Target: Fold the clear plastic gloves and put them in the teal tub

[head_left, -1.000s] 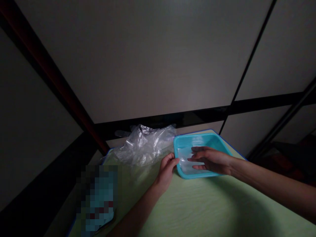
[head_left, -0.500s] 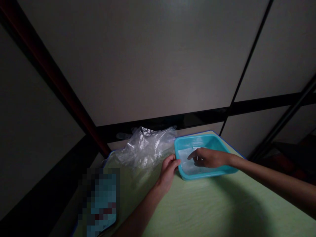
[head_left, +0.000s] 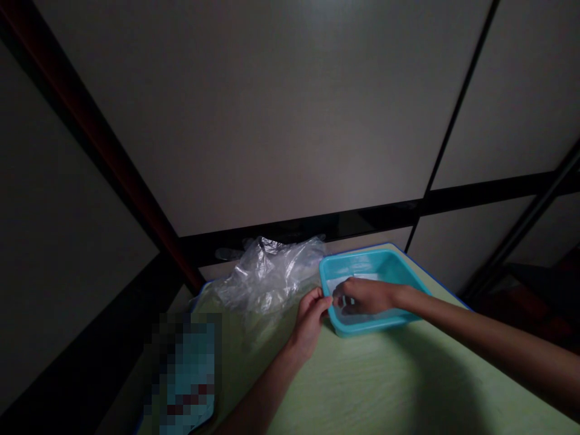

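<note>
A turquoise rectangular plastic tray (head_left: 376, 329) rests near the back right part of a pale green tabletop (head_left: 353, 386). My left hand (head_left: 310, 320) grips its left rim, thumb on top and fingers outside. Inside the tray, my right hand (head_left: 369, 295) is closed, its curled fingertips close to the left inner wall and to my left thumb. Whatever those fingertips hold, if anything, is hidden. Whitish material (head_left: 335, 282) covers the tray's bottom, partly behind my right hand; I cannot tell what it is.
Crumpled clear plastic (head_left: 267, 278) lies left of the tray, against the panelled wall or cabinet (head_left: 294, 133) behind the table. At the lower left is a pixelated light-blue thing (head_left: 193, 362). The table's blue edge (head_left: 435, 278) runs behind the tray.
My right hand has moved left and slightly down inside the tray, and its outstretched index finger has curled in. My left hand keeps its grip on the rim.
</note>
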A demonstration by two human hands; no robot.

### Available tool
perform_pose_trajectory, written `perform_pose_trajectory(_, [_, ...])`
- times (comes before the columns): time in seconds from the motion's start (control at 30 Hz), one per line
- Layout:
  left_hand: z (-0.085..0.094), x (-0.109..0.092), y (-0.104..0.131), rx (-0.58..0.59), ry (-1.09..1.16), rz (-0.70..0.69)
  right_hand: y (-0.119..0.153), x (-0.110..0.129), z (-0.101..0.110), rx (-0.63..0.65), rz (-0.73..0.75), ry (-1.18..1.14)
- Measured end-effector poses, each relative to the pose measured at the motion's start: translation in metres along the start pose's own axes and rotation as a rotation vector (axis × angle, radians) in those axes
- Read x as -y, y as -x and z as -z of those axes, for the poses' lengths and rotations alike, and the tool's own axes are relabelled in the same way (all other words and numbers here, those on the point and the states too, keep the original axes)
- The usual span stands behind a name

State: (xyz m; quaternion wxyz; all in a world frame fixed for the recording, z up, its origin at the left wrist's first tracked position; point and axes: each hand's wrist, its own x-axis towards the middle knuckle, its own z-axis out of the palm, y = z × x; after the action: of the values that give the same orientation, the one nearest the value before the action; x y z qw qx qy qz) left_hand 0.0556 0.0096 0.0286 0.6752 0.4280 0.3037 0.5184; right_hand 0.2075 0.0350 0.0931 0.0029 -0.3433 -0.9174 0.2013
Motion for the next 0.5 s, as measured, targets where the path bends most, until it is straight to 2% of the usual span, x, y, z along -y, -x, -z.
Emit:
perform_pose_trajectory(0.2, [0.002,0.003,-0.001,-0.005,0.003,-0.008,0.014,-0.009,0.009,-0.033,0.028,-0.006])
perform_pose_trajectory(0.4, [0.001,0.003,-0.001,-0.016,0.007,0.012,0.014,-0.009,0.007,0.056,0.062,0.012])
perform_pose_trajectory(0.5, [0.002,0.003,-0.001,-0.019,0.002,0.013,0.01,-0.005,0.004,0.061,0.07,-0.002])
